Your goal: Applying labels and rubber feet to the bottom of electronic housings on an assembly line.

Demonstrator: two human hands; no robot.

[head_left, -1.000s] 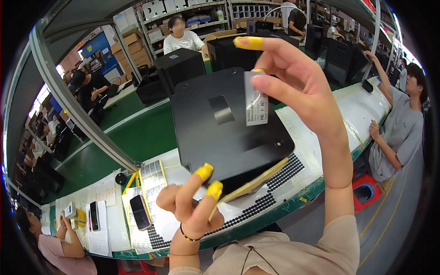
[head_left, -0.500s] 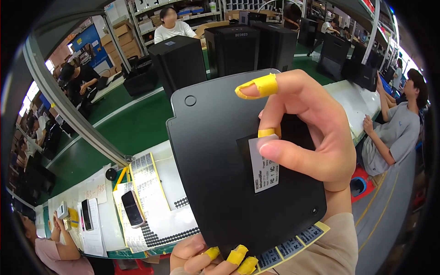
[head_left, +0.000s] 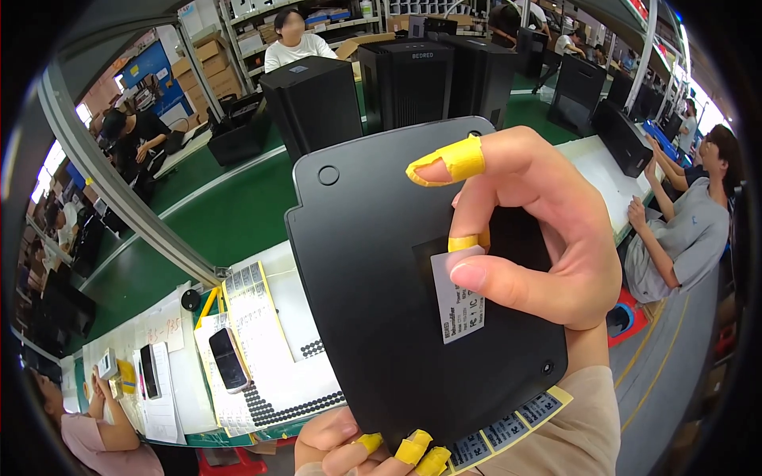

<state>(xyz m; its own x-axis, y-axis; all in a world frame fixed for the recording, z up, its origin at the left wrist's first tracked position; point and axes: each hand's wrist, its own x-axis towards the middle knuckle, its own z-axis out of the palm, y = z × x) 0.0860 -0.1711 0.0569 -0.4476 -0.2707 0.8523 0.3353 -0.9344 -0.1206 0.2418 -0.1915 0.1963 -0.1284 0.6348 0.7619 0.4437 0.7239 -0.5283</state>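
Observation:
A flat black plastic panel (head_left: pixel 397 333) with rounded corners stands tilted up in front of me. My left hand (head_left: pixel 373 452) grips its lower edge, with yellow tape wrapped on several fingers. My right hand (head_left: pixel 548 238) pinches a small silver printed label (head_left: pixel 463 317) between thumb and a taped finger. That label hangs over a shallow recess in the panel; whether it touches the surface I cannot tell. The taped index finger stretches out above the panel. Under the panel's lower right edge shows a sheet of dark labels (head_left: pixel 508 432); what supports it is hidden.
Tall black appliances (head_left: pixel 405 87) stand on the green conveyor (head_left: pixel 198 206) ahead. On the white table at left lie a phone (head_left: pixel 228 358), a sheet of black round dots (head_left: pixel 302 408) and another phone (head_left: pixel 150 371). Co-workers sit at left, right and behind the conveyor. A metal post (head_left: pixel 135 198) rises at left.
My right hand and the pinched label have shifted slightly down. The left hand keeps its grip on the panel. At far right, a black appliance near a co-worker's hands has changed position a little.

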